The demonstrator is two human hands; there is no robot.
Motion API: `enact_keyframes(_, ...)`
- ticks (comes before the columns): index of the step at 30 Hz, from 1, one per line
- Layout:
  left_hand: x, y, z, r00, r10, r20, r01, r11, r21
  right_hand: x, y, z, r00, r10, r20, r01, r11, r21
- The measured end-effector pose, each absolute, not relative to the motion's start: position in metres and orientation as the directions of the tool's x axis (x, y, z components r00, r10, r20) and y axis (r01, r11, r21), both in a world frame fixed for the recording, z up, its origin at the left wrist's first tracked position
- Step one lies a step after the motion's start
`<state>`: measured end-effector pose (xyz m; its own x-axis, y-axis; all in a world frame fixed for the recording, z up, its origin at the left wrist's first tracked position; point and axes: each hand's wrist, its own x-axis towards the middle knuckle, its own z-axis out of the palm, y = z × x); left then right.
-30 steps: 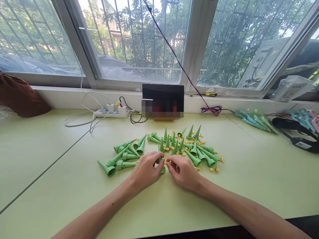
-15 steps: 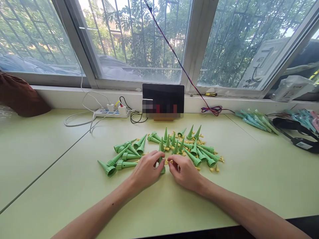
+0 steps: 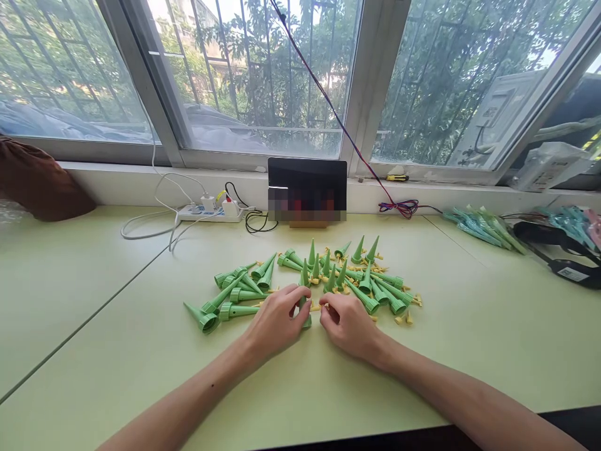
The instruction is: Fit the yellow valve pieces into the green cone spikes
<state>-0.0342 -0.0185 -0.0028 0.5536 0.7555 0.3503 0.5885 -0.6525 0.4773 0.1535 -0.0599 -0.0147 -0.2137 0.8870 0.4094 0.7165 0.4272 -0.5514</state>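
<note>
Thumb and fingers of my left hand (image 3: 280, 314) are wrapped round a green cone (image 3: 307, 322), whose base shows below the fingertips. Just right of it, my right hand (image 3: 351, 324) is closed in a pinch at a small yellow piece (image 3: 316, 307), which lies between the two hands beside the cone. Several green cones (image 3: 239, 311) lie on their sides to the left. Beyond the hands more cones stand upright (image 3: 312, 255), and others lie at the right (image 3: 369, 299), with small yellow pieces (image 3: 409, 318) among them.
A tablet (image 3: 307, 188) stands at the back of the pale green table (image 3: 263, 401). A power strip (image 3: 211, 213) with cables is left of it. Bundled wire (image 3: 399, 207), plastic-wrapped pieces (image 3: 488, 228) and a black strap (image 3: 558, 250) lie at the right; brown cloth (image 3: 42, 181) is far left.
My right hand has shifted slightly to the right, away from the cone. My left hand stays in place around the cone.
</note>
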Motion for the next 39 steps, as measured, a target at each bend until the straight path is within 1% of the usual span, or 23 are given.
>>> enact_keyframes(26, -0.0338, -0.0155, -0.0030, 0.550, 0.756, 0.356, 0.585, -0.653, 0.481, 0.1545, -0.0595, -0.0156, -0.240, 0.895, 0.376, 0.723, 0.423, -0.546)
enact_keyframes(39, -0.0339, -0.0165, -0.0025, 0.552, 0.744, 0.376, 0.583, -0.667, 0.464, 0.1544, -0.0583, -0.0161, -0.262, 0.883, 0.390, 0.708, 0.450, -0.544)
